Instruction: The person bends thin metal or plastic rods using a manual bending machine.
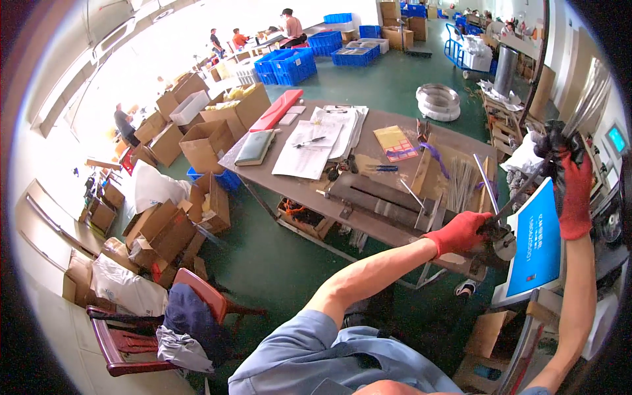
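My left hand (pixel 462 234), in a red glove with dark fingers, is closed around the lower end of a dark narrow bar (pixel 520 195), beside a round metal disc (pixel 505 245). The bar slants up toward my right hand (pixel 575 191), raised at the far right in a matching glove. Its dark fingers are closed around a bundle of thin silvery rods (pixel 590 102) that fans out above the fist. Whether bar and bundle are one piece cannot be told. Behind my hands stands a machine panel with a blue-and-white sheet (pixel 534 238).
A brown worktable (pixel 388 131) holds papers (pixel 309 148), a green notebook (pixel 255 147), a yellow card (pixel 395 143), a long metal fixture (pixel 378 197) and thin rods (pixel 459 184). A wire coil (pixel 438 103) lies beyond. Cardboard boxes (pixel 155 230) and a red chair (pixel 122 342) are left.
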